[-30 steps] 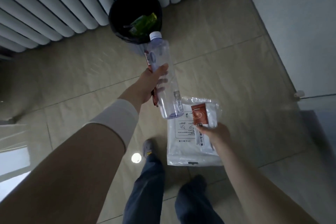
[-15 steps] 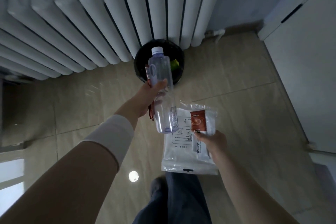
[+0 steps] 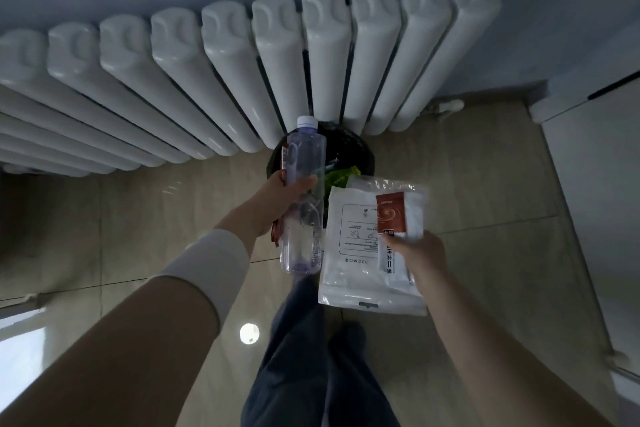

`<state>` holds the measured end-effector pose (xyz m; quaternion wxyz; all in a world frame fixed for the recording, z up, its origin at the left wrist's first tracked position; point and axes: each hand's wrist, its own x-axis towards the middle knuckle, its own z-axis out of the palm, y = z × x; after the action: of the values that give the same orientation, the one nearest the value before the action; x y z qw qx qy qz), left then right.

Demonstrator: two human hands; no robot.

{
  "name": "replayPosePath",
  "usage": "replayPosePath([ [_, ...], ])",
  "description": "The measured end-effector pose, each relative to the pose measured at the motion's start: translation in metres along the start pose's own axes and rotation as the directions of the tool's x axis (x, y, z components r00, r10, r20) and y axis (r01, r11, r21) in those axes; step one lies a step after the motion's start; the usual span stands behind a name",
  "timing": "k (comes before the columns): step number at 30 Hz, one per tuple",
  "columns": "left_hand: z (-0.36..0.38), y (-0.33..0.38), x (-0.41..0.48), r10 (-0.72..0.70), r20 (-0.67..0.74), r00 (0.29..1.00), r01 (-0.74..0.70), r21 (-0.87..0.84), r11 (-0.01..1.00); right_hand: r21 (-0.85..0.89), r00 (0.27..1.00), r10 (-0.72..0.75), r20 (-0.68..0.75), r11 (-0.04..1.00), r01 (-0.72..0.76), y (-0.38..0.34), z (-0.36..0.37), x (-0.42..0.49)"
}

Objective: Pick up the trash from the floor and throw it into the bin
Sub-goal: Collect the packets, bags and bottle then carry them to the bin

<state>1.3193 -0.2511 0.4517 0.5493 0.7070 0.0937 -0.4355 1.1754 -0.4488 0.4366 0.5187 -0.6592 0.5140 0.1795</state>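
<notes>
My left hand (image 3: 273, 201) grips a clear plastic bottle (image 3: 304, 184) with a white cap, held upright, with a red wrapper (image 3: 276, 236) pressed behind it. My right hand (image 3: 417, 250) holds a white plastic bag (image 3: 356, 253) and a small red-brown sachet (image 3: 390, 213) against it. Both hands hover just in front of the black bin (image 3: 360, 152), which stands on the floor under the radiator. Green trash (image 3: 341, 177) lies inside the bin, partly hidden by the bottle and the bag.
A white ribbed radiator (image 3: 242, 80) runs along the wall behind the bin. A white cabinet (image 3: 595, 184) stands at the right. The floor (image 3: 138, 218) is beige tile. My legs in dark trousers (image 3: 311, 357) are below the hands.
I have stepped closer to the bin, so it now sits right behind both hands. The bottle and the bag have moved forward with the hands; both grips are unchanged.
</notes>
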Motion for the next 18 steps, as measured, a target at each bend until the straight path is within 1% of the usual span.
replayPosePath([
  [2, -0.009, 0.006, 0.021, -0.051, 0.007, 0.999, 0.051, 0.052, 0.997, -0.015, 1.0, -0.015, -0.024, 1.0, 0.014, -0.022, 0.011, 0.017],
  [6, -0.022, -0.002, 0.079, -0.136, -0.004, 0.991, 0.136, 0.068, 0.988, -0.08, 0.999, -0.037, -0.025, 0.996, 0.035, -0.05, 0.048, 0.071],
  [11, -0.026, -0.04, 0.151, -0.256, -0.057, 0.965, 0.257, 0.01, 0.966, -0.133, 0.998, -0.062, -0.028, 0.989, 0.058, -0.064, 0.101, 0.141],
  [13, -0.028, -0.053, 0.178, -0.272, -0.101, 0.957, 0.278, 0.041, 0.96, -0.135, 0.998, -0.062, -0.014, 0.989, 0.06, -0.065, 0.119, 0.168],
  [16, -0.028, -0.069, 0.212, -0.256, -0.185, 0.949, 0.274, 0.08, 0.958, -0.22, 1.0, -0.029, 0.005, 0.975, 0.029, -0.067, 0.14, 0.2],
  [18, -0.027, -0.078, 0.227, -0.237, -0.223, 0.945, 0.272, 0.139, 0.952, -0.277, 1.0, -0.018, 0.007, 0.961, 0.019, -0.067, 0.151, 0.214],
])
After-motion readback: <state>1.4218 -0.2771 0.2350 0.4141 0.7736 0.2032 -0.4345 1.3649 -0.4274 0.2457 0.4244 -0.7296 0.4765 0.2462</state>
